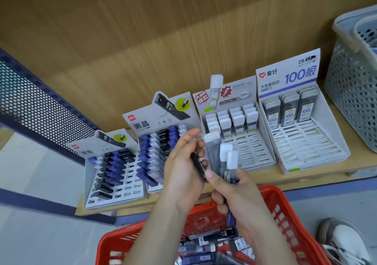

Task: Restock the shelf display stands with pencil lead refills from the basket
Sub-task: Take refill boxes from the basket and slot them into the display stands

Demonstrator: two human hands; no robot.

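Note:
My right hand (234, 191) grips a bunch of white-capped lead refill cases (224, 158), held upright above the red basket (285, 209). My left hand (183, 168) pinches a thin black refill case (199, 165) right beside that bunch. The basket holds several more black and blue refill packs (206, 246). On the wooden shelf stand several cardboard display stands: two with black and blue cases (114, 166) (161, 146), one with white-capped cases (232, 121) directly behind my hands, and one marked 100 (295, 109) on the right, both with open slots in front.
A grey perforated basket (350, 93) stands on the shelf at far right. A dark blue perforated metal panel (40, 109) runs along the left. A shoe (342, 242) shows on the floor at lower right, next to the red basket.

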